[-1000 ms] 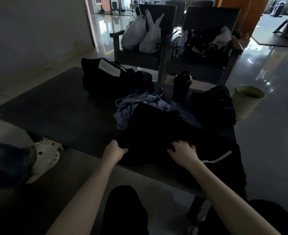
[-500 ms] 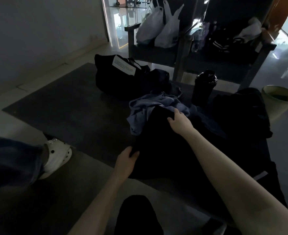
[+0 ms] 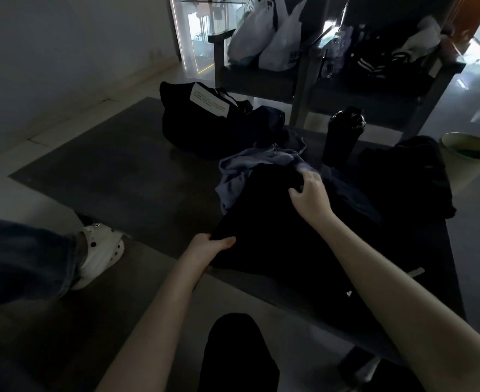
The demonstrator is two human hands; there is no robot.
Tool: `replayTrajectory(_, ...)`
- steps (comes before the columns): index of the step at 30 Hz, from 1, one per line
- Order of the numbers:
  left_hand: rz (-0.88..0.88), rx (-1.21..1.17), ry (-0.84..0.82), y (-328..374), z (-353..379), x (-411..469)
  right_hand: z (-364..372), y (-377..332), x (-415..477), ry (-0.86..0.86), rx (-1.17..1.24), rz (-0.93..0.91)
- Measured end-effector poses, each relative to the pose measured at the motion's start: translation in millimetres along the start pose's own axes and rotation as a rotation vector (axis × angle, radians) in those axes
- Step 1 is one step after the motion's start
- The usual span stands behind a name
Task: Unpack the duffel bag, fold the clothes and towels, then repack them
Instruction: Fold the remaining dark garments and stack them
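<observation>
Head view: left grip (image 3: 211,246) pinches the soft black cloth (image 3: 275,239), right grip (image 3: 309,195) too blurry to tell, so best match the edges and press flat.

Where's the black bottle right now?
Head view, right of centre: the black bottle stands on the table, between the duffel bag and a dark clothes pile.

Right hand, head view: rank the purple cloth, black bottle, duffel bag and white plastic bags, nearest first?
1. Purple cloth, at the right hand fingertips.
2. Black bottle, behind, to the right.
3. Duffel bag, back left.
4. White plastic bags, on the far chair.
</observation>
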State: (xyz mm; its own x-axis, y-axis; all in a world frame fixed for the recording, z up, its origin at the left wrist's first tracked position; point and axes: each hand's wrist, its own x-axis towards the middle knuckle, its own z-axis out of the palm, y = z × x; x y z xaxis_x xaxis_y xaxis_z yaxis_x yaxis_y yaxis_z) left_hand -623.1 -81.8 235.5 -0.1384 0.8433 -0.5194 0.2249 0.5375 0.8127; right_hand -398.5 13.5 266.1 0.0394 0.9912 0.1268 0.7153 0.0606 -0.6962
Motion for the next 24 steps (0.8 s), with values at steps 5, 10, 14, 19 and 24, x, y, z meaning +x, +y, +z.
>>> replayTrajectory(5, -0.066, -0.397, 0.021, -9, -1, 1, 10, 22, -93, -0.030, -0.276, -0.093)
replayTrajectory(10, 0.041, 0.020, 0.436, -4, 13, -7, -5, 51, -124, -0.342, -0.437, 0.008)
replayTrajectory(14, 0.601, 0.674, 0.586, -14, 50, -25, -31, 57, -135, -0.047, -0.362, -0.010)
replayTrajectory(19, 0.684, 0.846, -0.111, -23, 106, -35, -64, 83, -139, 0.067, -0.429, 0.284)
replayTrajectory(24, 0.583, 0.930, -0.125, -29, 134, -43, -86, 110, -148, 0.039, -0.470, 0.617)
